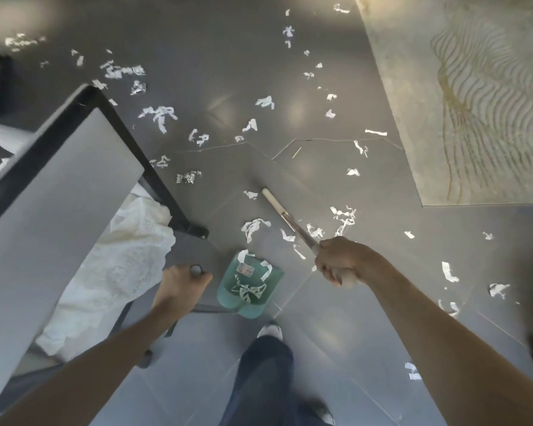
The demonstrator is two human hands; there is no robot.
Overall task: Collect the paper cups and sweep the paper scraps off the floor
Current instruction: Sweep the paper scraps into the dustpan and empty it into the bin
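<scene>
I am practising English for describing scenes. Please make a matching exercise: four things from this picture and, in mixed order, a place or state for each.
Things:
1. green dustpan
2. broom handle
3. paper scraps
4. beige rug

Places or states:
A. gripped by the right hand
B. scattered over the grey floor
C. at the upper right
D. on the floor, some scraps inside

Pairs: 1-D, 2-A, 3-B, 4-C

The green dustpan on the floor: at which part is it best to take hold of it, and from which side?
Grip the dustpan by the top of its long upright handle, from above. The pan sits flat on the floor with scraps in it, so lifting by the handle should keep it level. The left hand already holds the handle's end; the right hand holds the broom stick.
</scene>
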